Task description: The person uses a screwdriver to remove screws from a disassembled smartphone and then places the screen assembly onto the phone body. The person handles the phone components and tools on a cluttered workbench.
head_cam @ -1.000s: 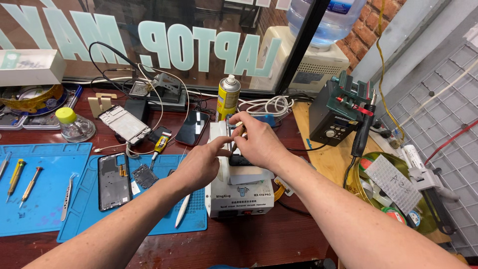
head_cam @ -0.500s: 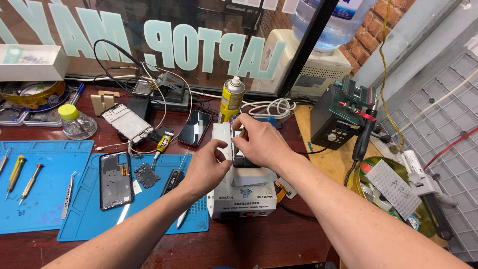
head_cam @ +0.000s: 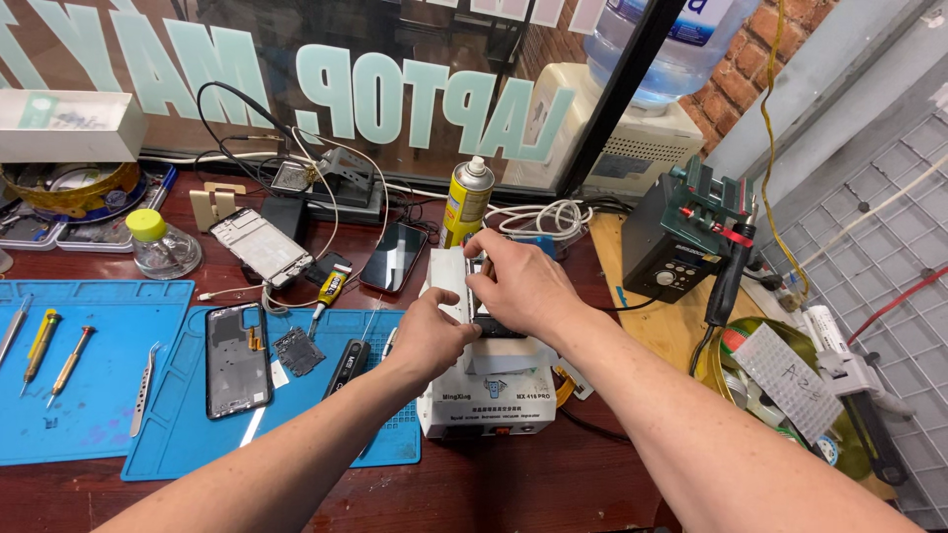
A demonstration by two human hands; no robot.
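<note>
A white box-shaped screen separator machine stands on the wooden bench at the right edge of a blue work mat. On its top plate lies a dark phone, mostly hidden by my hands. My right hand reaches over from the right and grips the phone's far end with its fingertips. My left hand comes from the left with fingers curled against the phone's near left edge.
A yellow spray can stands just behind the machine. A phone frame, a small chip board and a black tool lie on the mat. Screwdrivers and tweezers lie left. A soldering station stands right.
Both hands stay on the phone atop the machine, with only small finger shifts. The view has tipped slightly.
</note>
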